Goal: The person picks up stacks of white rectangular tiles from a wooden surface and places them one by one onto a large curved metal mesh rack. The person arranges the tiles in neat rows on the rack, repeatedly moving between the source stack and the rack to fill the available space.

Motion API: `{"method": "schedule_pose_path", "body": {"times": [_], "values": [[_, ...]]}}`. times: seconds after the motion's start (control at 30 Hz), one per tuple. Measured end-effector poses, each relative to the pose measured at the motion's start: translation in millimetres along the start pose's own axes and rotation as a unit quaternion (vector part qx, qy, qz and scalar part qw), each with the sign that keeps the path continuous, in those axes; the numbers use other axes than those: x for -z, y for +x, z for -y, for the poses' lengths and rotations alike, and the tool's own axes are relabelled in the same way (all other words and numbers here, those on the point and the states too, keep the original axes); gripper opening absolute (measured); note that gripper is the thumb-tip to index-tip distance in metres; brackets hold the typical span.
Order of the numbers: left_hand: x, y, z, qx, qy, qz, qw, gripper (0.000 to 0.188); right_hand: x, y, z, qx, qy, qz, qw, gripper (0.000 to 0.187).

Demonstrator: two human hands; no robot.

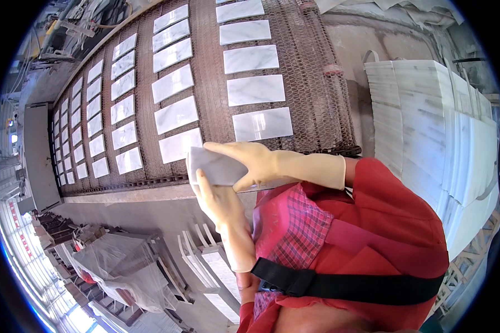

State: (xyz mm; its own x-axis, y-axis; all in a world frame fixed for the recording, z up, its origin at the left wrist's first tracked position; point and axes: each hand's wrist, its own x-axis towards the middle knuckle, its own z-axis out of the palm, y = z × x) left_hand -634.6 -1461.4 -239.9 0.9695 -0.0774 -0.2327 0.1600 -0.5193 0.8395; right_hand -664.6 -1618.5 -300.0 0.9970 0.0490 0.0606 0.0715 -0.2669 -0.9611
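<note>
My two hands, in cream rubber gloves, hold a grey-white marble tile (pixel 219 166) between them, just over the near edge of the mesh conveyor belt (pixel 208 72). My left hand (pixel 214 200) grips its lower side, with fingers along the near edge. My right hand (pixel 250 161) clasps the opposite end, fingers over the top edge. The tile's side looks thick; I cannot tell whether it is one piece or several stacked. Close by on the belt lies a glossy white tile (pixel 180 145). Another tile (pixel 262 124) lies to its right, and several more form rows.
Large white stone slabs (pixel 411 116) stand leaning at the right. A grey metal housing (pixel 41 155) spans the belt's far left end. Lower left are a plastic-covered stack (pixel 122 263) and long white strips (pixel 222 272). Hoses and clutter (pixel 78 33) lie beyond the belt.
</note>
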Motion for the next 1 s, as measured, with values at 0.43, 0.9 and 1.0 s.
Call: {"method": "schedule_pose_path", "body": {"times": [0.43,0.9,1.0], "values": [[-42,-21,-16,0.071,-0.344,0.272,0.896,0.064,51,-67,3,-0.14,-0.03,-0.048,0.988,0.128],[1,-16,37,0.075,-0.445,0.221,0.864,0.079,189,-182,-58,-0.273,-0.452,-0.104,0.843,0.117],[-2,-22,38,0.102,-0.425,0.21,0.874,0.078,185,-197,-58,-0.297,-0.451,-0.059,0.84,0.117]]}}
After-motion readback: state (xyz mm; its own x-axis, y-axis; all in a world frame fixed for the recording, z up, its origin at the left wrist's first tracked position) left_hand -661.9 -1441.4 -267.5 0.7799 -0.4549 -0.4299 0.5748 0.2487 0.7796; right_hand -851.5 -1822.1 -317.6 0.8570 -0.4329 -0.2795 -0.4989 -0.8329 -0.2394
